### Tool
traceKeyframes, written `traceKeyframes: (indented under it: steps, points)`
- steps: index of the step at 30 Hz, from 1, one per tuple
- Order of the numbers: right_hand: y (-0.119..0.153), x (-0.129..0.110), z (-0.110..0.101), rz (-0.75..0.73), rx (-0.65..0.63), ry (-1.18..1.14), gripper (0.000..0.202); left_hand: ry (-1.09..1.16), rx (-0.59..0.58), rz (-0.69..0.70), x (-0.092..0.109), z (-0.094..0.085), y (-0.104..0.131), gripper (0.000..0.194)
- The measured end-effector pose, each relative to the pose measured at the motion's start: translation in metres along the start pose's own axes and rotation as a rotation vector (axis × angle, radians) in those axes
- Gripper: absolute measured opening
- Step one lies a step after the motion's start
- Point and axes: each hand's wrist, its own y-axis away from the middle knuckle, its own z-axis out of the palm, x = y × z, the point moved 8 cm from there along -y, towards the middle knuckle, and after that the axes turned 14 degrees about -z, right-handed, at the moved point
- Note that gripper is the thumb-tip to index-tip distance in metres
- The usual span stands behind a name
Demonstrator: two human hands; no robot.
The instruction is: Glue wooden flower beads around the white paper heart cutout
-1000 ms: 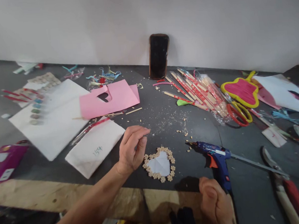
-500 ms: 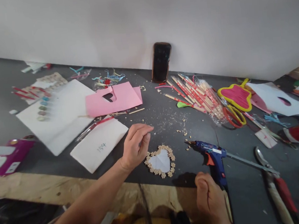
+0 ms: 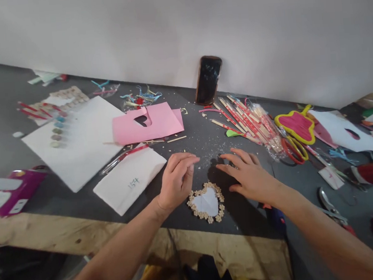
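A heart-shaped piece of white paper (image 3: 207, 202) lies near the table's front edge, bordered by small flower-like wooden pieces (image 3: 217, 189). Just above and left of it is my left hand (image 3: 178, 177), thumb and fingers pinched together; whatever they may hold is hidden or too small to name. My right hand (image 3: 246, 169) reaches over the table on the heart's right, palm down, fingers spread, holding nothing. Below my right forearm part of a blue glue gun (image 3: 278, 220) shows; its nozzle is hidden by my hand and arm.
Left are a folded white sheet marked 154 (image 3: 129, 180), pink card (image 3: 163, 122) and white board (image 3: 85, 140). A phone (image 3: 209, 79) leans against the wall. Red-wrapped sticks (image 3: 248, 117), scissors (image 3: 295, 150) and pruning shears (image 3: 331, 205) lie right. Small crumbs are scattered centrally.
My right hand has moved up and forward from the table's front edge, opening its fingers and covering much of the glue gun. My left hand keeps its pinch beside the heart.
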Motion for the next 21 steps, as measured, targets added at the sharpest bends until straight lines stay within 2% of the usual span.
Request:
traceKeyframes:
  steps: [3, 12, 21]
  points:
    - [-0.013, 0.004, 0.003, -0.047, -0.041, -0.028, 0.056, -0.006, -0.019, 0.013, 0.002, 0.002, -0.001, 0.023]
    - [-0.031, 0.016, 0.001, -0.097, -0.028, -0.091, 0.012, -0.014, -0.08, 0.039, 0.005, 0.01, 0.001, 0.022]
    - [-0.045, 0.022, 0.004, -0.107, 0.068, -0.082, 0.012, -0.071, -0.122, 0.096, 0.007, 0.015, 0.002, 0.027]
